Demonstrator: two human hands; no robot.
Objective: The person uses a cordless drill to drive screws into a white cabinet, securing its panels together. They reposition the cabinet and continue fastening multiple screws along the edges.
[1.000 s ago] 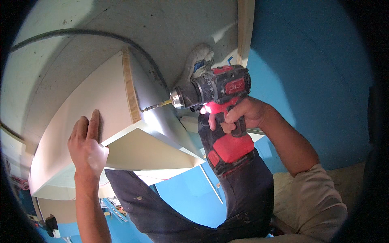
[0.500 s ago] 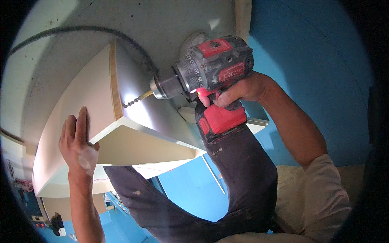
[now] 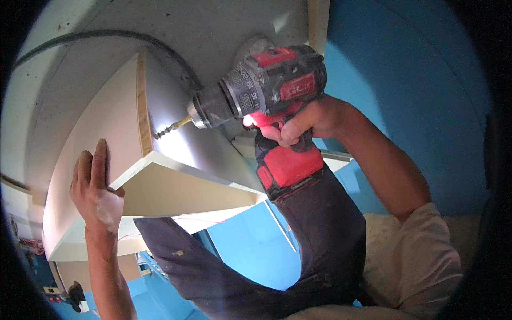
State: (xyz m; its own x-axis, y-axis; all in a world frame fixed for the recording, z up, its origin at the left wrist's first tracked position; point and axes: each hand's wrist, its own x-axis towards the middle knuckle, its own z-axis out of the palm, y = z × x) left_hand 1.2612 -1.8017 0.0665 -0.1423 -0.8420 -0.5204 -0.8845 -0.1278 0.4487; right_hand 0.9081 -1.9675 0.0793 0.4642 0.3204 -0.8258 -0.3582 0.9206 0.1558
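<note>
A red and black cordless drill (image 3: 277, 80) is in my right hand (image 3: 312, 120). Its handle is wrapped by my fingers, with the index finger at the red trigger. From the chuck a brass-coloured holder and a dark spiral drill bit (image 3: 169, 129) point left, the bit's tip touching or very near the wooden edge (image 3: 142, 101) of a white panel (image 3: 112, 120). The drill's lamp lights the adjoining board. My left hand (image 3: 96, 192) grips the panel's lower edge, fingers flat on its outer face and thumb round the edge.
A black cable (image 3: 114, 33) arches across the grey wall (image 3: 213, 26) behind the panel. My dark-trousered leg (image 3: 325, 229) is directly below the drill's battery. To the right rises a blue wall (image 3: 405, 106). Blue surface (image 3: 256, 245) shows between my legs.
The drill and my right hand have shifted slightly left and the drill has tilted a little. The panel's edge and my left hand have also moved slightly left in the view.
</note>
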